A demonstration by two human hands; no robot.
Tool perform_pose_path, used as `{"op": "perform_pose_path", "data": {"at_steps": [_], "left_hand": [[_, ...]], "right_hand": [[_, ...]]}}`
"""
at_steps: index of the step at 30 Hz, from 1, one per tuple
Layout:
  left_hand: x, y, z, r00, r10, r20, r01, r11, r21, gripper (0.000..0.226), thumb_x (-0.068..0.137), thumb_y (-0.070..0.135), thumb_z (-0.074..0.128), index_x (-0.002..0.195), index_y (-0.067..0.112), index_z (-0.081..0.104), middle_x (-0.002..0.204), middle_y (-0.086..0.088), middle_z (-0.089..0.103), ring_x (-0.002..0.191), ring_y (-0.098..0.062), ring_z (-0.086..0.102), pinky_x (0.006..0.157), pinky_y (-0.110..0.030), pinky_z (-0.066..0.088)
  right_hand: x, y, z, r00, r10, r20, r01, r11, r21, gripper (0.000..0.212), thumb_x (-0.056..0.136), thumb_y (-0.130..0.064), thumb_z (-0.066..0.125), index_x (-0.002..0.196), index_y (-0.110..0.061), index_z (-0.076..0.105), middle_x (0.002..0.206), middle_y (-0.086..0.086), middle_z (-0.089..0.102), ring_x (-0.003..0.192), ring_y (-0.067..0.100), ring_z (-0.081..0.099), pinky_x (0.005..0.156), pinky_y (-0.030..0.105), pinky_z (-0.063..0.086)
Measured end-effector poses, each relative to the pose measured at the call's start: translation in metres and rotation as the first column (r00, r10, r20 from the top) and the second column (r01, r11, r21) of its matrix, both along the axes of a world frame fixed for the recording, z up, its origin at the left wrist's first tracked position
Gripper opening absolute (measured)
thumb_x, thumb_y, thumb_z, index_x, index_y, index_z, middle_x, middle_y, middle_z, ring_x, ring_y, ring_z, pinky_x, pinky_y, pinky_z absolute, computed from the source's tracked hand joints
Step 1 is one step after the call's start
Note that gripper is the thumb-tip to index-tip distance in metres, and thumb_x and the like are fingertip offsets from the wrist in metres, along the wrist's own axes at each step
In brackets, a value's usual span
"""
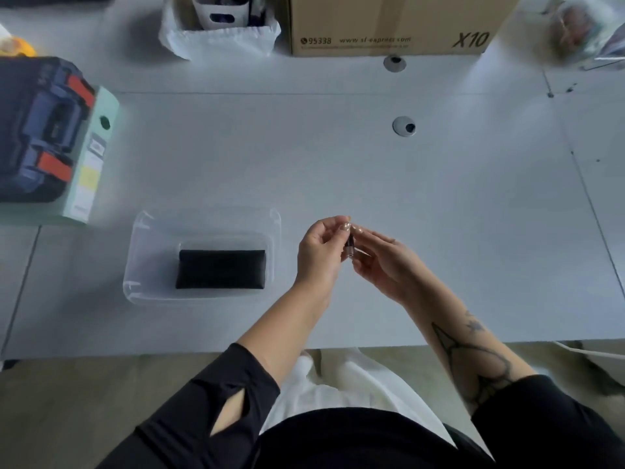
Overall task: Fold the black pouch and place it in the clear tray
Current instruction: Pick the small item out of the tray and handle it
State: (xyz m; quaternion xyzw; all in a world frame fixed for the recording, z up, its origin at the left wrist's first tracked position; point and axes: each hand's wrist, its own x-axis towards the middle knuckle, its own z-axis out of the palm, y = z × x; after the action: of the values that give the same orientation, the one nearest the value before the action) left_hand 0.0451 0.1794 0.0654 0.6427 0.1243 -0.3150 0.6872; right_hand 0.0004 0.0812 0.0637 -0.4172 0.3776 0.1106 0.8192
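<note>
The black pouch [220,269] lies folded flat inside the clear tray [145,252] on the white table, left of centre. Both hands hover to the right of the tray, above the table. My left hand [319,253] and my right hand [385,262] meet at the fingertips around a small dark cylindrical object [349,247], held upright between them. Neither hand touches the pouch or the tray.
A dark case on a pale green box [91,157] sits at the far left. A cardboard box [389,25] and a white bag with items [216,32] stand at the back. Two round cable grommets [404,126] are set in the table.
</note>
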Motion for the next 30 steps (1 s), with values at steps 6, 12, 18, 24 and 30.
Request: {"op": "perform_pose_path", "data": {"at_steps": [6,12,18,24,30], "left_hand": [[-0.014,-0.006,-0.024,0.995,-0.051,-0.083,0.062,0.990,0.130,0.032,0.097,0.021,0.040,0.123,0.019,0.060,0.125,0.001,0.063,0.105,-0.009,0.060,0.090,-0.029,0.051],[-0.013,0.013,-0.055,0.971,-0.161,-0.174,0.198,0.954,0.223,0.044,0.098,0.023,0.037,0.141,0.015,0.044,0.147,0.004,0.045,0.137,-0.012,0.041,0.114,-0.037,0.032],[-0.008,0.018,-0.083,0.968,-0.083,-0.237,0.136,0.966,0.218,0.056,0.100,0.041,0.020,0.142,0.010,0.039,0.149,-0.003,0.042,0.139,-0.016,0.037,0.116,-0.041,0.027],[-0.002,0.018,-0.101,0.972,-0.025,-0.234,0.072,0.978,0.197,0.057,0.099,0.046,0.016,0.144,0.018,0.037,0.150,0.003,0.041,0.139,-0.012,0.035,0.105,-0.034,0.032],[0.003,0.013,-0.107,0.967,-0.037,-0.251,0.079,0.984,0.159,0.057,0.098,0.048,0.017,0.143,0.021,0.039,0.145,0.006,0.046,0.126,-0.007,0.044,0.099,-0.033,0.035]], "right_hand": [[-0.004,-0.007,-0.035,0.989,-0.032,-0.143,0.029,0.999,-0.021,0.013,0.090,-0.018,0.058,0.085,-0.018,0.070,0.067,-0.005,0.069,0.057,0.004,0.060,0.051,0.011,0.045],[0.018,0.003,-0.071,0.956,-0.025,-0.294,-0.052,0.967,-0.250,0.016,0.087,-0.017,0.060,0.100,-0.014,0.069,0.075,0.004,0.061,0.062,0.011,0.057,0.059,0.014,0.046],[0.035,0.018,-0.100,0.955,0.022,-0.295,-0.169,0.860,-0.482,0.016,0.082,-0.011,0.057,0.086,-0.002,0.070,0.058,-0.001,0.060,0.059,0.020,0.054,0.062,0.025,0.045],[0.040,0.025,-0.117,0.935,-0.021,-0.355,-0.221,0.749,-0.625,0.025,0.083,-0.016,0.059,0.105,-0.010,0.070,0.079,0.002,0.068,0.056,0.007,0.057,0.040,0.002,0.037],[0.045,0.027,-0.117,0.921,-0.008,-0.389,-0.261,0.729,-0.633,0.023,0.082,-0.019,0.060,0.103,-0.012,0.067,0.096,0.005,0.073,0.074,0.014,0.060,0.052,0.012,0.040]]}}
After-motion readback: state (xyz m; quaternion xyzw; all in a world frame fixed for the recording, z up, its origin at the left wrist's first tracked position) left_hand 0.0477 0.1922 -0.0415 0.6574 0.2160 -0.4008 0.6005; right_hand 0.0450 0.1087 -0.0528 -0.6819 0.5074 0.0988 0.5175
